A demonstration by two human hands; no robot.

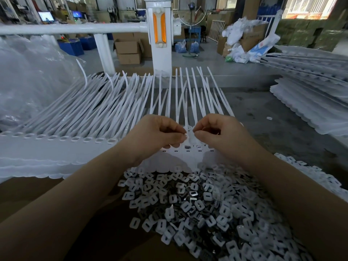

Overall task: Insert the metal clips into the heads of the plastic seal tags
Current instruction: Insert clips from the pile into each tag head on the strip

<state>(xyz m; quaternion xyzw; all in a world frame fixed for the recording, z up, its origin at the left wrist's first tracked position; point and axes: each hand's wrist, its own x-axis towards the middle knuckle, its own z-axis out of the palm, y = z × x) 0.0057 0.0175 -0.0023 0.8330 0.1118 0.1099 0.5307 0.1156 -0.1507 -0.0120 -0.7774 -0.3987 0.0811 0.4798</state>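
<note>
Pinching a small clip (185,136) between thumb and forefinger, the left hand (158,131) holds it just above the row of tag heads (188,147), with the remaining fingers curled under the palm. The right hand (218,131) mirrors it close beside, its thumb and forefinger tips pressed together at the same spot over the sheet of white seal tags (177,159); whether it grips the same clip or a tag head cannot be told, as the fingertips cover the contact. Both forearms reach forward from the lower corners, wrists slightly raised, knuckles up. The tag straps (188,91) fan away from the hands toward a white rail post (160,31). Directly beneath the forearms lies a loose heap of clips (197,208), white and shiny grey pieces mixed, on a brown surface (28,194). More connected tags (56,140) stretch to the left, and further stacked sheets (310,102) rest at the right
</note>
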